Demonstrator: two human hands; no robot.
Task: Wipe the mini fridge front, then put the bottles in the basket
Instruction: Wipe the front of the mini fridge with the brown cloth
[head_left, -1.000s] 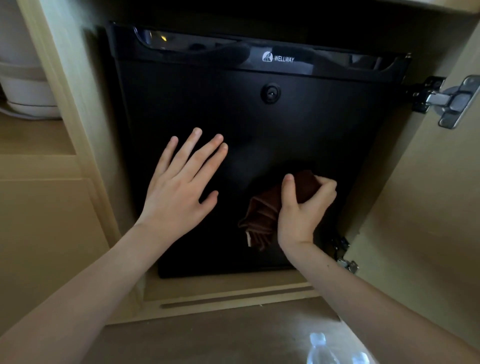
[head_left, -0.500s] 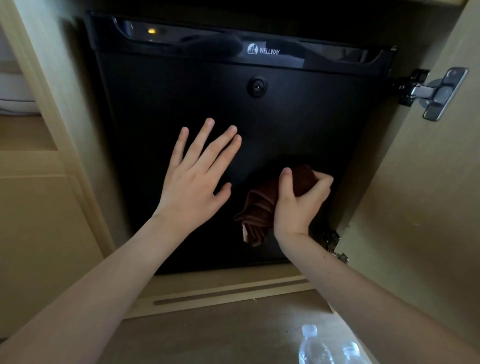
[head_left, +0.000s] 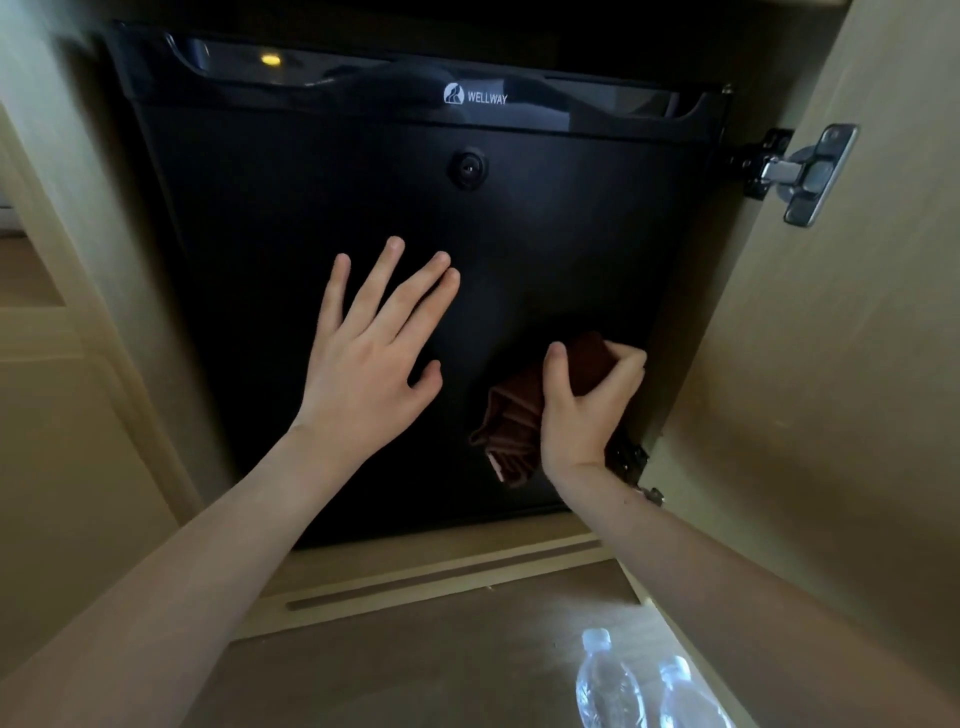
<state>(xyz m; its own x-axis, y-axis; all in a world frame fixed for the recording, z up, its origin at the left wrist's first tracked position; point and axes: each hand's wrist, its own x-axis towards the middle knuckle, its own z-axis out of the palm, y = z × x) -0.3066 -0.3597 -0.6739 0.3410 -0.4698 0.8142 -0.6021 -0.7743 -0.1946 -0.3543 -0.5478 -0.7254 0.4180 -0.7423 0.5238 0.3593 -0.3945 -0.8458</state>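
One left hand (head_left: 363, 358) is laid flat on the fridge door (head_left: 545, 234), left of centre, with fingers straight and spread and nothing held. One fridge is counted: black, set in a wooden cupboard, with a hard, smooth front judged to take firm pressure. One brown cloth (head_left: 511, 421) is pressed against the lower right of that front. It is soft and limp, and loose folds hang from the bunch, so it is best gripped at the wadded middle. It is clutched by the right hand (head_left: 587, 410), thumb and fingers curled round it. Two clear plastic bottles (head_left: 608, 686) are seen on the near floor (head_left: 415, 675), lower right, cut off by the frame edge. They are judged light and smooth, possibly slippery, and best taken round the body; how full they are cannot be told. No basket is in view. At far right one open cabinet door (head_left: 831, 389) is seen, with one metal hinge (head_left: 800, 174) up top.
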